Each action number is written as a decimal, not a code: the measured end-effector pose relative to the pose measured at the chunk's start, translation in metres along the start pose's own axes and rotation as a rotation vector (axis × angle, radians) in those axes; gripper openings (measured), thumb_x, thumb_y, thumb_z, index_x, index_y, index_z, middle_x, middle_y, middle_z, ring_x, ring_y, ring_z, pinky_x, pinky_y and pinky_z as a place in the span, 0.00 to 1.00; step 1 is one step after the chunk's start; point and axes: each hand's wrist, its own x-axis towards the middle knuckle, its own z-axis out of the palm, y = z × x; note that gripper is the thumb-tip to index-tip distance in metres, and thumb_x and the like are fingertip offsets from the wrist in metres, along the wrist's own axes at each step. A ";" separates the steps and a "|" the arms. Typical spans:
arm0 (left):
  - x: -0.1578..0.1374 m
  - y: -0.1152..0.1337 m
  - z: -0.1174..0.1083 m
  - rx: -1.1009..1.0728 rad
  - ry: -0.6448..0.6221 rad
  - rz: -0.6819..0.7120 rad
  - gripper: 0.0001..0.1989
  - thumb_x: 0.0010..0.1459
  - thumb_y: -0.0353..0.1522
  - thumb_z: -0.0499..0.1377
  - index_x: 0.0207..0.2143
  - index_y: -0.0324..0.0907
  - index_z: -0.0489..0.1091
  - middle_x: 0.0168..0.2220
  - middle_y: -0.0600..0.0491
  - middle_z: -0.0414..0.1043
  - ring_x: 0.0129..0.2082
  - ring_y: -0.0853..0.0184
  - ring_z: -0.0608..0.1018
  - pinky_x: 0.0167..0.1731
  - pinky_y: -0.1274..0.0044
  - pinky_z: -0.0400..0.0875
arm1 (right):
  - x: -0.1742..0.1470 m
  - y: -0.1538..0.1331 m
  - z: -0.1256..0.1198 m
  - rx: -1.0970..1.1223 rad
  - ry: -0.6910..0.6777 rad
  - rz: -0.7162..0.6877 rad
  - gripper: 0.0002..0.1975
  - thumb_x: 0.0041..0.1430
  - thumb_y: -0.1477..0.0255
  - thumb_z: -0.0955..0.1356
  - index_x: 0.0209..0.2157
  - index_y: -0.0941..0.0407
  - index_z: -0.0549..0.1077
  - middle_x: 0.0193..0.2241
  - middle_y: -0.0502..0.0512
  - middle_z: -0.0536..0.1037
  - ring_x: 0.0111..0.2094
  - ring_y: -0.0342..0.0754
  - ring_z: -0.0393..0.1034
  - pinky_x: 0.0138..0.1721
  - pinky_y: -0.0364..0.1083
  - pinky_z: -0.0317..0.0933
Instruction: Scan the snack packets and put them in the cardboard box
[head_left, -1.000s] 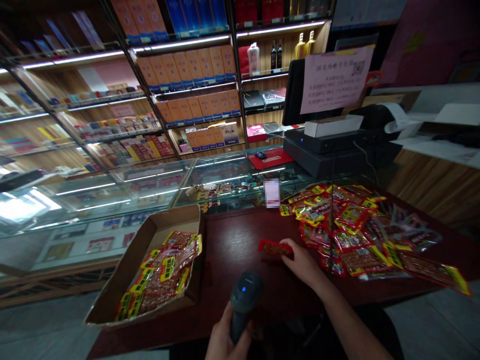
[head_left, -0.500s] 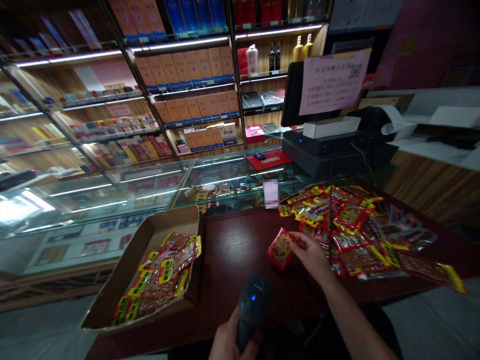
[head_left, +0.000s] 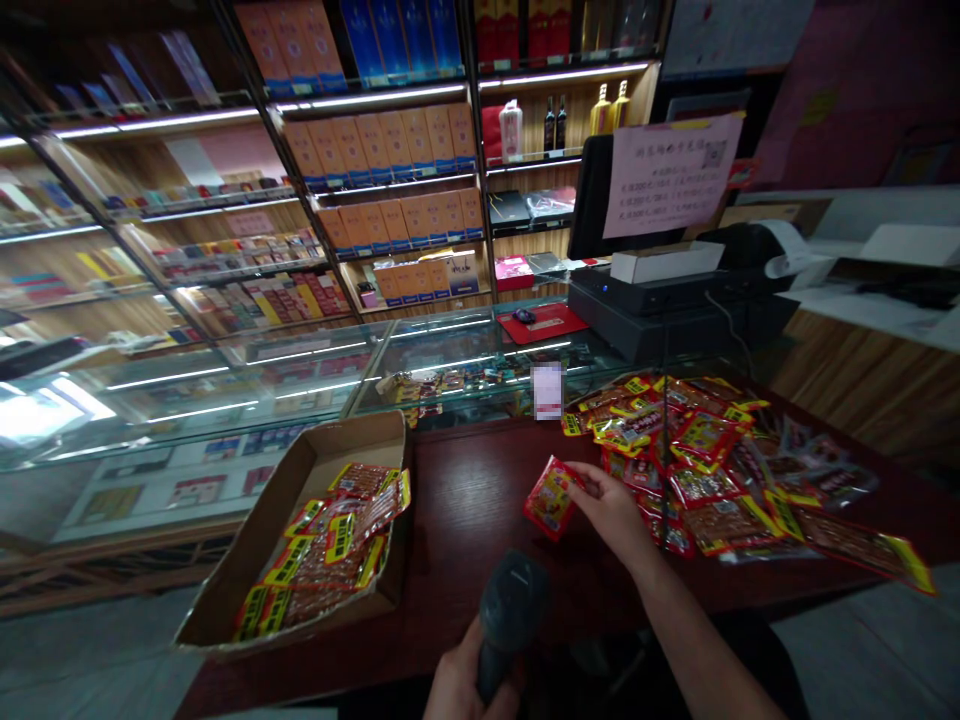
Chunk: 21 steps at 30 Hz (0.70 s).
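Note:
My left hand [head_left: 466, 682] is wrapped around the handle of a dark barcode scanner [head_left: 514, 604] at the bottom middle. Its head points away from me, toward the tabletop. Between the thumb and fingers of my right hand [head_left: 604, 508] is a small red and yellow snack packet [head_left: 551, 498], pinched at its right edge and raised over the dark red table [head_left: 457, 510]. To the right of that hand lies a heap of red and yellow snack packets [head_left: 705, 490]. An open cardboard box [head_left: 390, 595] on the left contains several similar packets [head_left: 330, 550].
A glass display counter [head_left: 300, 370] stands behind the table. At the back right are a monitor with a pink paper sign [head_left: 671, 175] and a black cash drawer [head_left: 675, 310]. A small white card [head_left: 547, 390] stands upright at the table's far edge.
My right hand has shifted slightly left with the packet. The blue light on top of the scanner has gone out. The whole view has shifted a little.

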 end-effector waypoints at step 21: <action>0.024 -0.039 0.005 -0.303 0.125 -0.287 0.30 0.44 0.54 0.65 0.38 0.39 0.70 0.14 0.62 0.66 0.08 0.73 0.64 0.08 0.82 0.57 | 0.000 -0.003 0.008 -0.582 0.268 -0.526 0.14 0.61 0.69 0.63 0.45 0.54 0.75 0.47 0.60 0.78 0.50 0.53 0.71 0.57 0.57 0.62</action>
